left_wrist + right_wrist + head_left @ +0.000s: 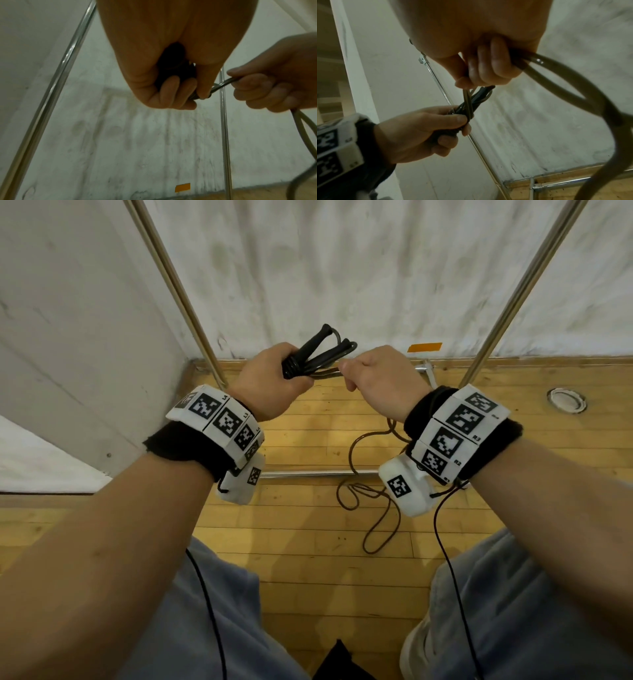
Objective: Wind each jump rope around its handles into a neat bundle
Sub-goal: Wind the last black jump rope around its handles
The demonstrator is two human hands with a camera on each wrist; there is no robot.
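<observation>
Above a wooden floor (308, 542), by a scuffed white wall (342, 268) and metal poles (178, 289), the left hand (270, 381) grips the handles (313, 347). The right hand (380, 374) pinches the rope (373, 529), whose slack trails onto the floor.

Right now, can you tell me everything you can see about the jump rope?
The jump rope has two black handles held side by side, pointing up and away, with a thin, dark, glossy cord that looks like plastic. A few turns of cord already circle the handles near the left hand, which grips the bundle. The right hand holds a doubled length of cord close beside the handles. The rest hangs down from that hand and lies in loose loops on the wooden floor, still unwound.
</observation>
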